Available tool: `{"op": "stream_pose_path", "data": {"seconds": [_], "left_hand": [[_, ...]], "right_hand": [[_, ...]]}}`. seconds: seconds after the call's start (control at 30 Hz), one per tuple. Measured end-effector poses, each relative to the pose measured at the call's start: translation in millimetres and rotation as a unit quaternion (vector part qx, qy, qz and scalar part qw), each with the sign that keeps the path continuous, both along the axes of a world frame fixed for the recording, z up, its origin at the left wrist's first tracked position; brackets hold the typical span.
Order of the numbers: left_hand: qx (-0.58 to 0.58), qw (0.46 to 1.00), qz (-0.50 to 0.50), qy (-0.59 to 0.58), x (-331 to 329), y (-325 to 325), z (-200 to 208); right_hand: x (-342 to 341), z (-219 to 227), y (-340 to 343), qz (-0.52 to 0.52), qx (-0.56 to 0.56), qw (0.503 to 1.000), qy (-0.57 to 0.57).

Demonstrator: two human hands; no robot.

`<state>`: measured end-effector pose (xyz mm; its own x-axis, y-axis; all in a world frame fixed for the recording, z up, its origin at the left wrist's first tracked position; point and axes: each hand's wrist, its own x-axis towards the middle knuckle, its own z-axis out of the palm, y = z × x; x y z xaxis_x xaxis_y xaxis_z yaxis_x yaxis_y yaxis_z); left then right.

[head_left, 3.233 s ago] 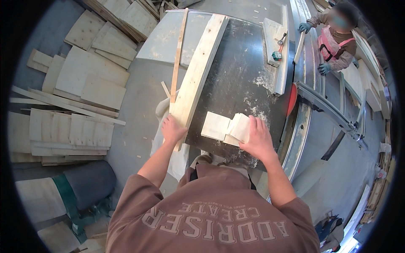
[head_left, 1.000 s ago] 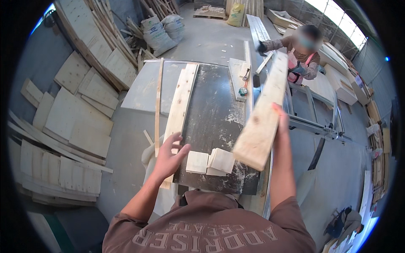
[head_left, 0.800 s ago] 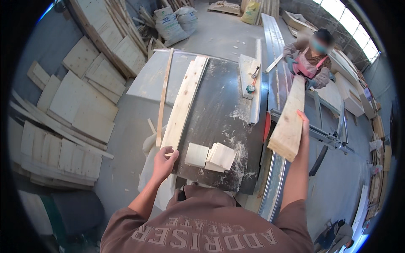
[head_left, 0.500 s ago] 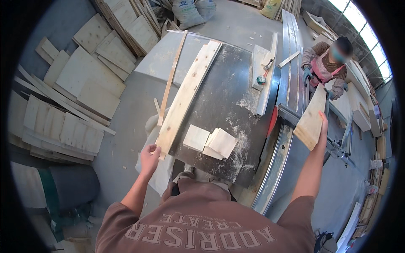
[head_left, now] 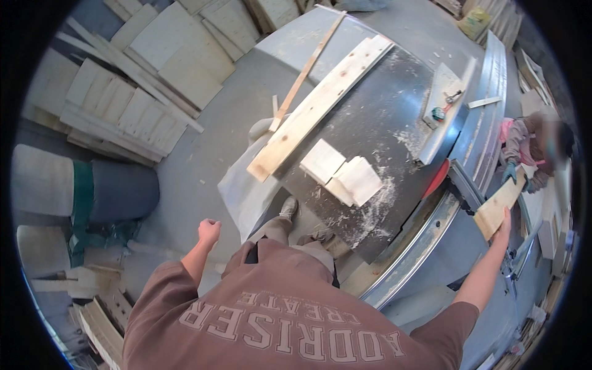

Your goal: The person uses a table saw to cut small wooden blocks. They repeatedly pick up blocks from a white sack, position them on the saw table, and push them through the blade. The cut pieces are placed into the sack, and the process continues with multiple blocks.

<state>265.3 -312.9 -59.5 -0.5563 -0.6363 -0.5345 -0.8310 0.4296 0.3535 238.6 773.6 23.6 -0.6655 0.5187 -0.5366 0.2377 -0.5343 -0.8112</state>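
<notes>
My right hand [head_left: 502, 229] is closed around the near end of a short pale wooden board [head_left: 497, 208] at the right. A co-worker's gloved hand [head_left: 509, 172] touches the far end of the same board. My left hand [head_left: 209, 230] hangs over the floor at the left with fingers curled in, nothing visible in it. The nearest thing to it is a long knotty plank [head_left: 320, 106], lying along the left edge of the dark saw table [head_left: 376, 111]. Several square wood pieces [head_left: 351, 180] sit in small piles on that table, beside scattered sawdust.
A thin wood strip [head_left: 308, 71] lies left of the plank. The fence [head_left: 447, 117] carries a tape measure [head_left: 438, 113]. A red part [head_left: 436, 179] stands by the metal rail [head_left: 425, 237]. Plywood sheets [head_left: 185, 61] lean at the left, near a large dark roll [head_left: 123, 191].
My left hand has left the long plank's near end and moved down over the floor. My right hand and its board are farther right and lower. The whole view has turned.
</notes>
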Motion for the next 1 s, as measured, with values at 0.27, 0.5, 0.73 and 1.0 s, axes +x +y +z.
{"op": "stream_pose_path", "data": {"seconds": [0.27, 0.5, 0.73, 1.0], "left_hand": [[-0.03, 0.996, -0.022, -0.079, 43.1, -47.1, -54.9], [0.013, 0.992, -0.119, -0.038, -1.1, -27.1, -83.1], [0.105, 0.987, -0.115, -0.025, -7.2, -46.5, -161.9], [0.081, 0.985, -0.138, 0.063, 72.3, -78.3, -224.2]], "right_hand": [[68.9, -88.3, -128.8, -0.329, 0.186, 0.916, -0.133], [117.9, -196.0, -506.9, -0.014, 0.154, 0.948, -0.277], [77.2, -264.0, -741.1, 0.502, 0.239, 0.816, -0.155], [-34.8, -512.8, -889.7, 0.602, 0.192, 0.723, -0.279]]}}
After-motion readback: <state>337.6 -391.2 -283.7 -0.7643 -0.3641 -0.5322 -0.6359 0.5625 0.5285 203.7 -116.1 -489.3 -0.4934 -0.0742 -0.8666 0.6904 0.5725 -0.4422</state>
